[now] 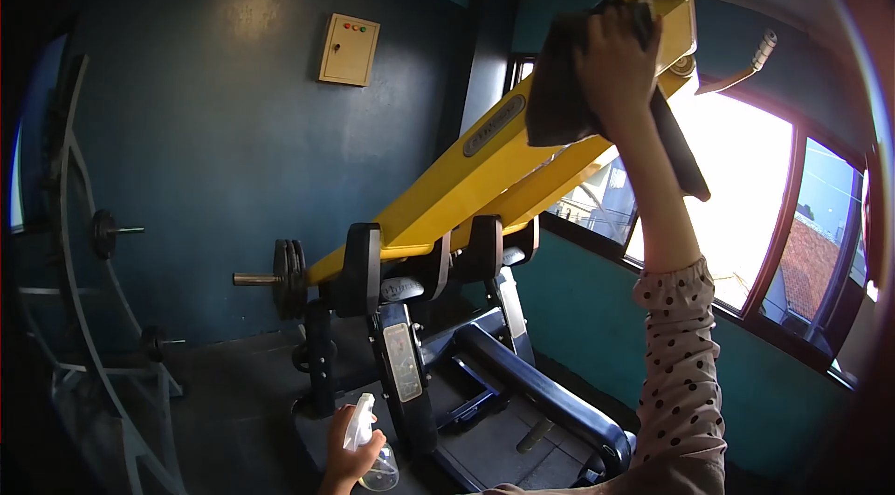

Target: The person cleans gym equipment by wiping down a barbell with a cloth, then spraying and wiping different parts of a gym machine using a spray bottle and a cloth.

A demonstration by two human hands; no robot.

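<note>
Polka-dotted pale fabric of a gathered sleeve (679,364) is lying nearest the camera, its arm reaching up. Finding 1: the right hand (615,71) is pressing a dark, loosely draped cloth (557,85) against the upper part of a sloping yellow metal beam (447,183); the cloth is lying under the palm and fingers, its ends hanging free on 2 sides. Uneven pressure at that overhead reach could be letting it slide off, and a hard push could be shifting the beam if it is pivoting freely. Finding 2: the left hand (347,460), low down, is gripping a clear plastic spray bottle with a white trigger head (362,422). Inattention there could be causing a knock against the nearby black metal frame (403,392) or an unintended squirt.
</note>
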